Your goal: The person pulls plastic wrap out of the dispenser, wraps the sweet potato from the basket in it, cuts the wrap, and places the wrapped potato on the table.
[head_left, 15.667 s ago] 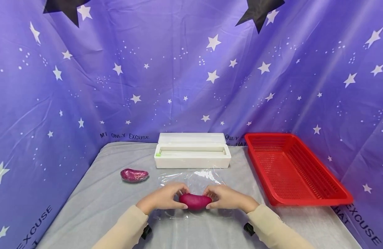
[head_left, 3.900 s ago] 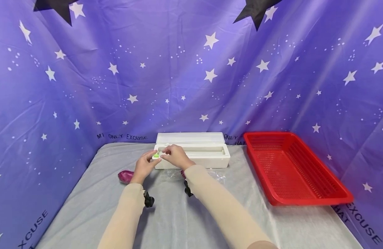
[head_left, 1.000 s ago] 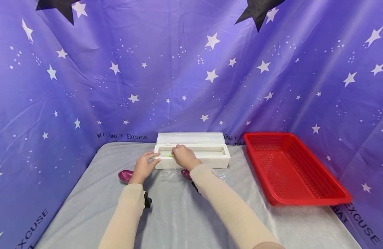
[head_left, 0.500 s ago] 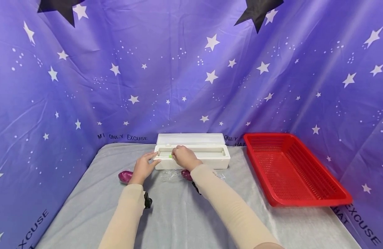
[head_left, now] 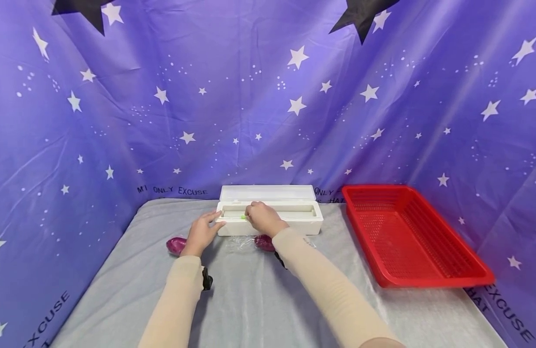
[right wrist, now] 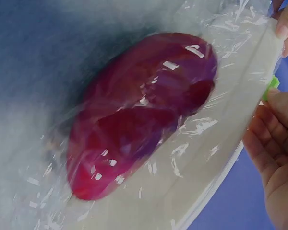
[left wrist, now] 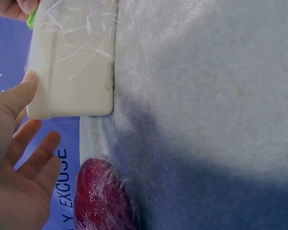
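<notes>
The white cling film box (head_left: 300,227) stands at the back middle with its lid raised. My left hand (head_left: 200,235) grips its left front corner, thumb on the front and a finger on top; the other fingers spread loose. My right hand (head_left: 264,218) pinches the small green slide cutter (right wrist: 272,87) on the box's front edge, left of its middle. From that edge, clear film (right wrist: 199,129) hangs down the front. Below the right hand a purple-red sweet potato (right wrist: 139,115) lies under the film. Another, film-wrapped sweet potato (head_left: 175,245) sits left, partly behind my left hand.
A red perforated plastic basket (head_left: 418,237) stands at the right of the table. Grey cloth (head_left: 246,299) covers the tabletop. A purple star-printed curtain (head_left: 250,106) closes off the back and both sides.
Earlier both hands held the sweet potato on the spread film. Since then the green cutter has travelled from the box's left end rightward in my right hand, slightly further just now. My left hand stays.
</notes>
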Demonstrator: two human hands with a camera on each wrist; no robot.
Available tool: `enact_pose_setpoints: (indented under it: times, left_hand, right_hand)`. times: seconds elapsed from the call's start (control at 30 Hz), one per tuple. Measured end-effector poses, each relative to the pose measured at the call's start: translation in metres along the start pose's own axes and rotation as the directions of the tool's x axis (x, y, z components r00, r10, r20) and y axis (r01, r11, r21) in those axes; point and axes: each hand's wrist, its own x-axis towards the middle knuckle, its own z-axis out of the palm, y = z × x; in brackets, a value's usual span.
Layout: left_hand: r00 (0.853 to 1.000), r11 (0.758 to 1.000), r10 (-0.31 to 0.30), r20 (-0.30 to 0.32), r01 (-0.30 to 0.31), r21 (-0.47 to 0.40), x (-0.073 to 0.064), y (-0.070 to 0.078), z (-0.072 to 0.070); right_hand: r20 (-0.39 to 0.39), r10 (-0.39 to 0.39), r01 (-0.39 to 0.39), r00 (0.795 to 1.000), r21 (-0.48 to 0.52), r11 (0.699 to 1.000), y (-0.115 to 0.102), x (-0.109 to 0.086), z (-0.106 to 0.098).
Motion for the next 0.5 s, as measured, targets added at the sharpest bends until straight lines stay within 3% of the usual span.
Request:
enact_pose_setpoints:
  times: [0.5]
  left_hand:
    - [0.999,0.999,0.034,-0.013,-0.034,-0.007,0.0,0.0,0.0]
  right_hand:
    - [0.02,-0.005,0.005,1.0,0.025,1.0,0.015,-0.012,-0.007]
